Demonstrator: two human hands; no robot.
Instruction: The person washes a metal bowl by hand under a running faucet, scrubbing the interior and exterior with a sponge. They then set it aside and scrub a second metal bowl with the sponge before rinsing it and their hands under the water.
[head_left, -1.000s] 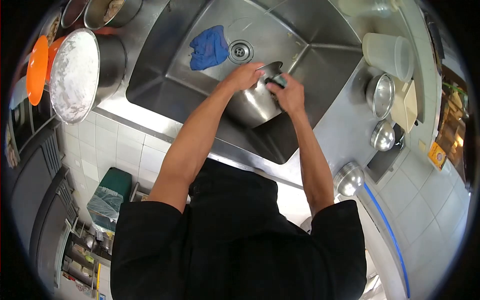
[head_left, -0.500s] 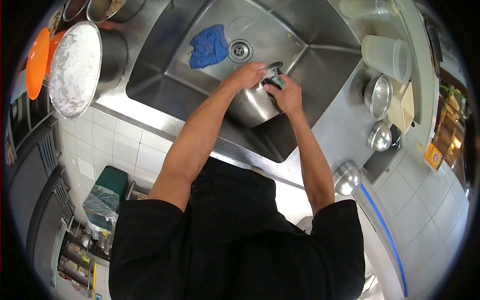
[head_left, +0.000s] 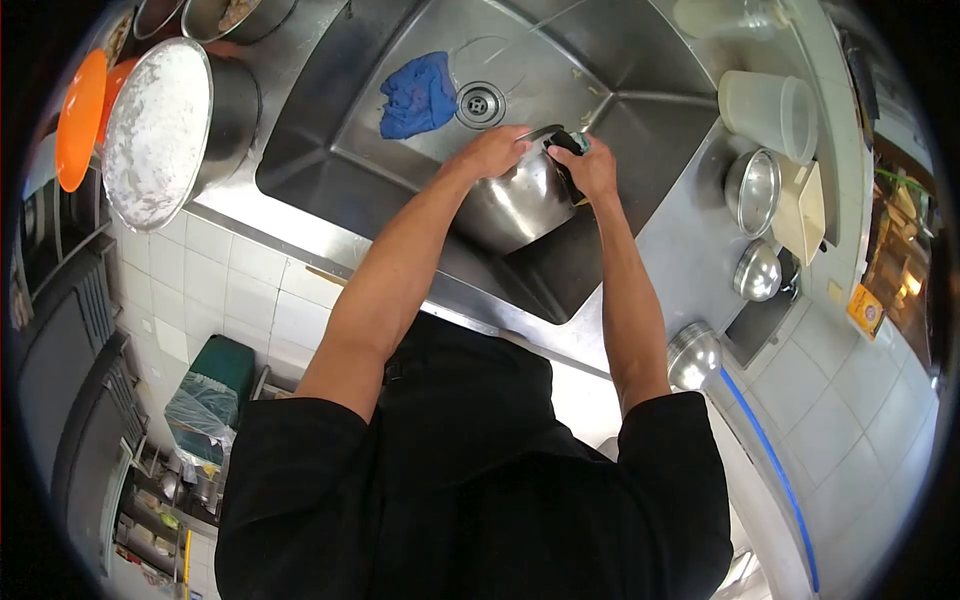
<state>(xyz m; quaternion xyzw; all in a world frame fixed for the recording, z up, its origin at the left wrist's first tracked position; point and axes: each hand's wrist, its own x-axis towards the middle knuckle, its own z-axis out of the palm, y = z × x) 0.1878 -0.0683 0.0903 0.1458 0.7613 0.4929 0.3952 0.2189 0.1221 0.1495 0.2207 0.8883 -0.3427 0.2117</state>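
A shiny metal pot [head_left: 515, 212] is tilted on its side in the steel sink [head_left: 345, 165], its mouth facing away to the right. My left hand [head_left: 495, 153] is closed over the upper rim and grips it. In my right hand [head_left: 597, 168] is a dark scouring pad [head_left: 567, 143] with a greenish edge, held at the pot's mouth. The pot's inside is mostly hidden from me. Beyond the pot, a crumpled blue cloth [head_left: 418, 97] lies on the sink floor, beside the drain [head_left: 481, 104].
Left of the sink stands a large pot [head_left: 230, 125] with a white-coated round top, near an orange lid [head_left: 80, 120]. On the right are a translucent plastic container [head_left: 765, 115] and metal bowls [head_left: 752, 192]. A blue hose [head_left: 775, 460] runs down at lower right.
My right hand has moved slightly right and up at the pot's mouth, and the pad now shows its dark side. My left hand keeps its hold on the rim.
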